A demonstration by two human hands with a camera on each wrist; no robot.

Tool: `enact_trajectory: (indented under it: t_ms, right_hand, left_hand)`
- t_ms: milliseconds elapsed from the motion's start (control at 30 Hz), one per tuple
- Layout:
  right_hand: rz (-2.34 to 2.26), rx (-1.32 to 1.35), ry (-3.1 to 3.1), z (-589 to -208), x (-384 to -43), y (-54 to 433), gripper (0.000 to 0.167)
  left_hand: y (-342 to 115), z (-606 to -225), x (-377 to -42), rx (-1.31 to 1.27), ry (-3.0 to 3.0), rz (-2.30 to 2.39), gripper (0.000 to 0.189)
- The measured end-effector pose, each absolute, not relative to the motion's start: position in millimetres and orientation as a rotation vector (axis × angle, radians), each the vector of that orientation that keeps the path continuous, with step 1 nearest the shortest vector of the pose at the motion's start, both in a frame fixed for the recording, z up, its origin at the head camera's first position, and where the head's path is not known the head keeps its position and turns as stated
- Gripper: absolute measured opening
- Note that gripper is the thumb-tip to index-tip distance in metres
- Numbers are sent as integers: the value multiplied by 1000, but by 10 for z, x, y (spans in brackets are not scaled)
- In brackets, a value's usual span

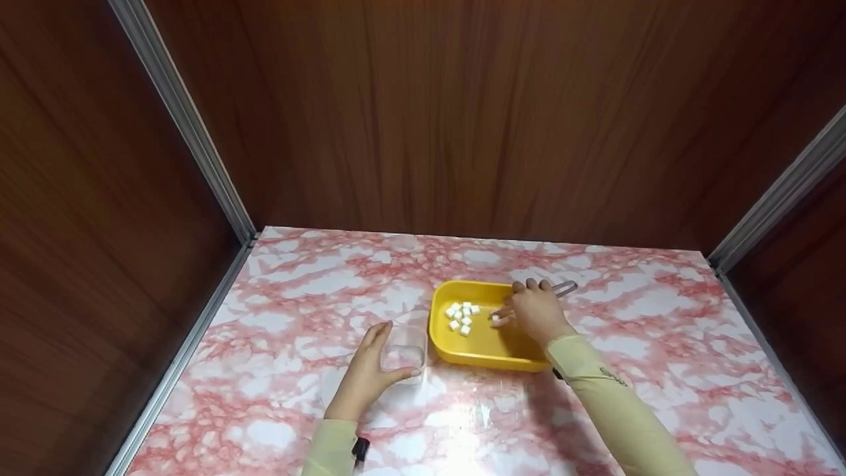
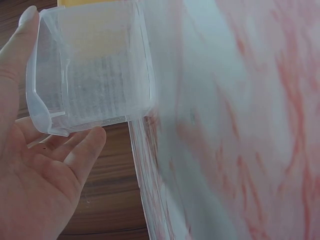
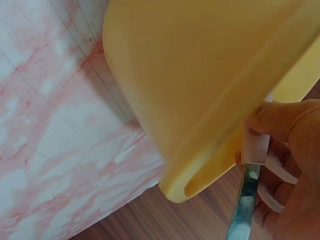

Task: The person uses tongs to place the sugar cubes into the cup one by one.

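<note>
My left hand [image 1: 367,371] holds a clear plastic container [image 2: 95,70] that stands on the table just left of a yellow tray [image 1: 489,362]. In the left wrist view the thumb lies on one side of the container and the fingers are around the other. Over the right part of the tray, my right hand [image 1: 537,311] grips metal tongs [image 3: 244,200], whose bent end [image 1: 567,287] sticks out behind the hand. A white cube [image 1: 496,318] is at the tongs' tips, low in the tray. Several more white cubes [image 1: 465,320] lie loosely grouped at the tray's left side.
The table [image 1: 297,317] has a red and white marbled top. Dark wood-grain panels [image 1: 423,119] enclose it at the back and sides, with grey metal strips [image 1: 188,125] at the corners.
</note>
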State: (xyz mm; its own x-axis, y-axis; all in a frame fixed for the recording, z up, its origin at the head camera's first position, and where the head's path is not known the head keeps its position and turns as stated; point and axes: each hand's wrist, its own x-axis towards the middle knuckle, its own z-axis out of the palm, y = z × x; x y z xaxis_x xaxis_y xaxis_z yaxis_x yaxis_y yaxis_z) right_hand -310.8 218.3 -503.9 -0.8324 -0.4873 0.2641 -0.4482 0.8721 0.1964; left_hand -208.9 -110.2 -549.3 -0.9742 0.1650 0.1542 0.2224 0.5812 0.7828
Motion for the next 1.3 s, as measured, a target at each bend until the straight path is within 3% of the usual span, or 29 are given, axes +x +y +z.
enact_trajectory:
  t_ms: [200,367,700,1300]
  right_hand:
    - [-239,683,-2696,-5060,-3101,2210,11]
    - [-179,673,-2696,-5048,-3096,2234,20]
    - [-171,680,-2708,-5011,-3062,2269,14]
    - [-112,706,-2697,-4866,-2938,2250,30]
  left_hand:
    - [-1096,-5484,-2083,-332,-2754,-1378,102]
    - [-1102,-5487,-2093,-339,-2751,-1375,100]
    - [-1100,-5489,-2088,-337,-2756,-1359,100]
    - [-1104,-5509,-2092,-333,-2735,-1373,99]
